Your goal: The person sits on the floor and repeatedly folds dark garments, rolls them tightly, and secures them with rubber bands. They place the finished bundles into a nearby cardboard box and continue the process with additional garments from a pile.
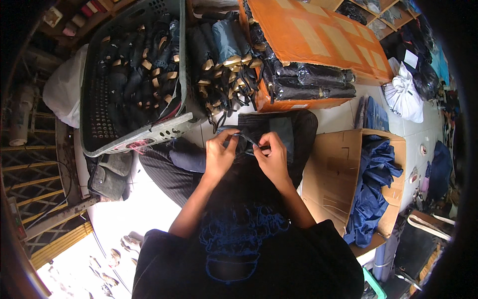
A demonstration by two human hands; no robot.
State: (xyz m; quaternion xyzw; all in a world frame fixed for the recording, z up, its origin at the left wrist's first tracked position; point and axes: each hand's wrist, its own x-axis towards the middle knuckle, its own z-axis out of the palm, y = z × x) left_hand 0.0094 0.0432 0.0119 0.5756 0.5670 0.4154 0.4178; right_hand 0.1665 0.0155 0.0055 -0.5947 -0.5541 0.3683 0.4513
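I sit with a dark strip of cloth (245, 133) stretched between my two hands over my lap. My left hand (221, 153) pinches one side of it between thumb and fingers. My right hand (273, 157) is closed on the other side, with a thin dark end showing at its fingertips. Against my left wrist lies a dark blue rolled fabric bundle (188, 155), resting on my striped trouser leg. A grey-green patch of cloth (282, 130) lies over my right leg, just beyond my right hand. What sits directly beneath the fingers is too dark to make out.
At the left stands a grey-green plastic basket (185, 60) full of dark rolled bundles with tan ends. More bundles (228, 42) are stacked beside it. An orange carton (318, 37) holds plastic-wrapped rolls. Close on my right, a brown cardboard box (331, 179) contains blue fabric (371, 192).
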